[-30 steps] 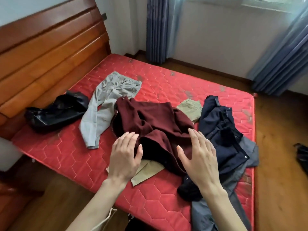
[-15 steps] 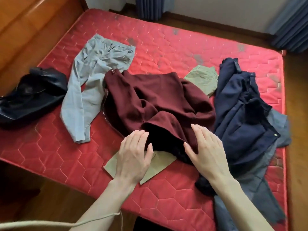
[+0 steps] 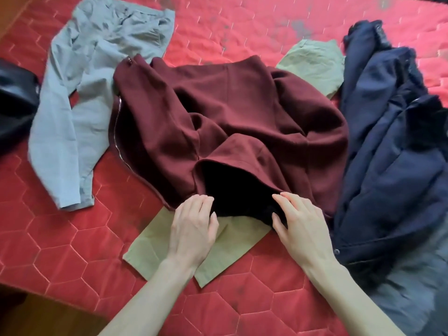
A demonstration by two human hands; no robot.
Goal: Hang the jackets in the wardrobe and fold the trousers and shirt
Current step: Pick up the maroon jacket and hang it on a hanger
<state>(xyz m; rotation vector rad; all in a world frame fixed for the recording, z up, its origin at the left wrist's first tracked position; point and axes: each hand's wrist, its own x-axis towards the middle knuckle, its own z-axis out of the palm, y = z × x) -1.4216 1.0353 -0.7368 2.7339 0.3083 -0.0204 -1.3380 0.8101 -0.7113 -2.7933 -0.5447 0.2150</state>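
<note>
I see my left hand [image 3: 194,229] with fingers loosely spread, tips touching the maroon jacket [image 3: 230,127] hem. My right hand [image 3: 300,226] is likewise open, thumb pressing the jacket's dark lining.

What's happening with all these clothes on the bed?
A person is sorting laundry on a red mattress. Both hands, left hand and right hand, reach open to the near edge of a maroon jacket, not yet gripping it. It lies over khaki trousers, between grey trousers and a navy jacket.

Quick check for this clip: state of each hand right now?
Left hand: open, fingertips at the maroon jacket hem, gripping nothing.
Right hand: open, fingers on the same hem, no grip yet.
</note>
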